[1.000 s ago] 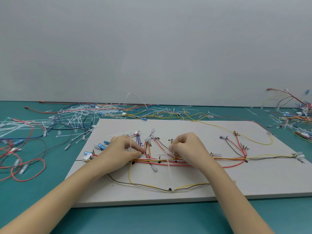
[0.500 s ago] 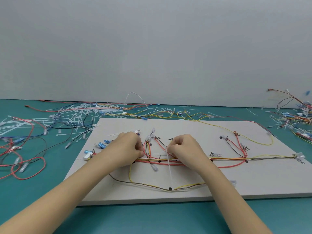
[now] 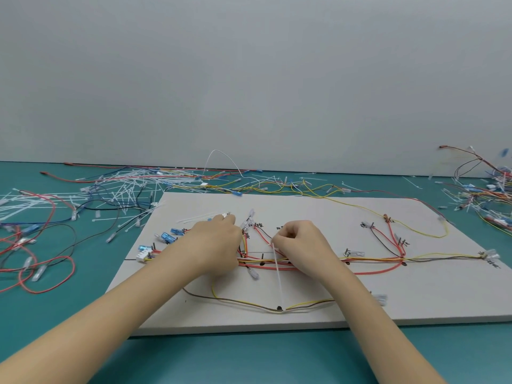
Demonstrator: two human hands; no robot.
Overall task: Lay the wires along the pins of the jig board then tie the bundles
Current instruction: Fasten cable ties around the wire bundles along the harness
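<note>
A white jig board lies flat on the teal table, with red, yellow, orange and brown wires running along its dark pins. My right hand pinches the top of a white cable tie that crosses the central wire bundle and trails down toward a lower pin. My left hand rests curled on the bundle just left of it, fingertips at the wires; what it grips is hidden. A yellow and brown wire loop sags below.
Loose white cable ties and spare wires litter the table left of the board. More tangled wires lie at the far right. Blue connectors sit on the board's left part. A grey wall stands behind.
My right hand has lifted slightly and drawn the cable tie's upper end up and away from the bundle. My left hand has shifted a little to the right along the wires.
</note>
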